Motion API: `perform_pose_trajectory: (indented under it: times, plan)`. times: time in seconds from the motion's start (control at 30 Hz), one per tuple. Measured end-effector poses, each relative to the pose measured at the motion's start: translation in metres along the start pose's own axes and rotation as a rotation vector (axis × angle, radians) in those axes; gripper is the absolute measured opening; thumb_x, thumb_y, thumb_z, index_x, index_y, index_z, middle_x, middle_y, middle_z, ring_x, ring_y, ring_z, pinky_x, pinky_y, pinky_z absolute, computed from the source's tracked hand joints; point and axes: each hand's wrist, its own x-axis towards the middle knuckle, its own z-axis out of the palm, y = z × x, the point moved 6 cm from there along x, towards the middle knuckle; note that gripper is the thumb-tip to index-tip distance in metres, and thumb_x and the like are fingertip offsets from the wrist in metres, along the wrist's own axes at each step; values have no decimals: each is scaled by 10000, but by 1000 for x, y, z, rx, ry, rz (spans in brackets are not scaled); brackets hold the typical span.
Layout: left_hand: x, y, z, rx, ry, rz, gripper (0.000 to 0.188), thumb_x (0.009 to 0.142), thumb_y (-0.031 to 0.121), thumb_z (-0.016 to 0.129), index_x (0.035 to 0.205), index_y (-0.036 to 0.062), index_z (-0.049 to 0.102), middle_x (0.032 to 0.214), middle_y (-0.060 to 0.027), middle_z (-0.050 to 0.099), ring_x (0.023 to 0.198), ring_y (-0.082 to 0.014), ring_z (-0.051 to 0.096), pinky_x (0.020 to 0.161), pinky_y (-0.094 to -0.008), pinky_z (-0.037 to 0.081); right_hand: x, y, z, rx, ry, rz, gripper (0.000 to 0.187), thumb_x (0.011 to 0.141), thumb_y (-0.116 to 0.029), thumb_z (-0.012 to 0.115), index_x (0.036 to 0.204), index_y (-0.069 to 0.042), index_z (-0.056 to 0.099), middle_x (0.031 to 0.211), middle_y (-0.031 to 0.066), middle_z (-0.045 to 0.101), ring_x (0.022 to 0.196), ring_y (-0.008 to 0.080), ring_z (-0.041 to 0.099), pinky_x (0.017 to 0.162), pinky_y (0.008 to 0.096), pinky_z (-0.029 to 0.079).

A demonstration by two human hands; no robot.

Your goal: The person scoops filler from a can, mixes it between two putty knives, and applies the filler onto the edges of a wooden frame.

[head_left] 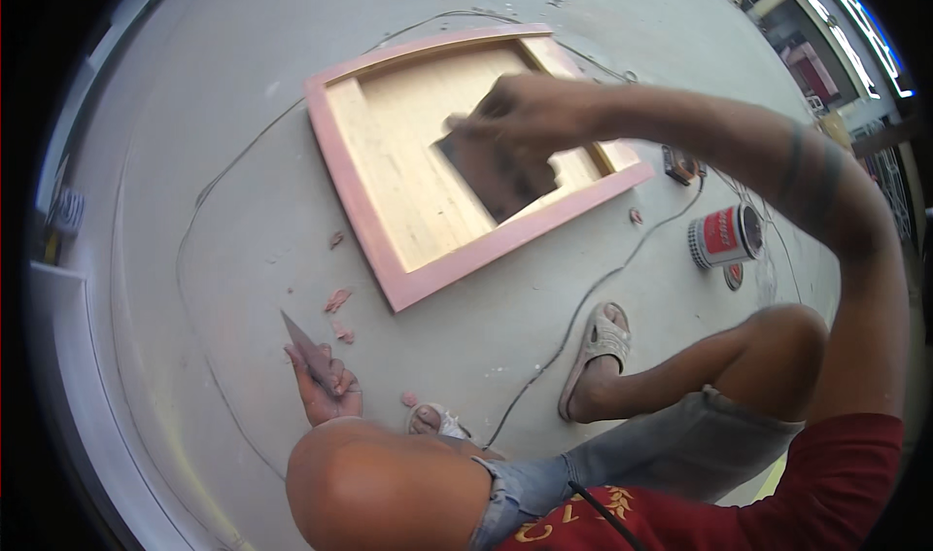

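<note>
On the floor ahead lies a shallow wooden panel (408, 153) with a raised pink-coated frame (362, 201) and a bare, pale inside. My right hand (530, 114) reaches over it from the right, fingers closed on the upper edge of a dark flat sheet (501, 177). That sheet is blurred and covers part of the panel's inside; whether it touches the wood I cannot tell. Low on the left, beside my knee, my left hand (328, 388) is closed around a thin grey-brown plate (309, 355) that tapers to a point. It is apart from the panel.
Pink putty-like lumps (338, 301) lie on the grey floor left of the panel. A dark cable (622, 269) runs past my sandalled foot (598, 352). To the right stand an open can (721, 237) with a red label and a small dark-and-orange device (682, 165).
</note>
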Motion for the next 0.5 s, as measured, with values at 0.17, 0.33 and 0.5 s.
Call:
perform_pose_trajectory:
  times: [0.17, 0.33, 0.5]
  plan:
    - [-11, -87, 20, 328, -103, -245, 639, 981, 497, 555, 1468, 123, 379, 1382, -159, 521, 1123, -238, 604, 890, -325, 548, -62, 116, -72, 99, 299, 92, 707, 994, -586, 495, 1163, 79, 662, 987, 121, 709, 860, 173, 659, 832, 312, 518]
    - [-6, -140, 4, 347, -265, -287, 697, 990, 507, 522, 1551, 187, 260, 1587, -163, 281, 1452, -357, 291, 1177, -488, 286, -94, 270, -58, 555, 413, 184, 732, 975, -615, 503, 1156, 79, 651, 1049, 126, 685, 941, 172, 648, 889, 299, 495]
    - [-10, -153, 0, 88, -218, -198, 694, 985, 509, 531, 1558, 229, 257, 1625, -145, 190, 1504, -370, 162, 1212, -541, 171, -100, 416, -1, 992, 400, 27, 752, 989, -602, 452, 1474, -29, 417, 1392, 73, 571, 1247, 173, 567, 1016, 244, 474]
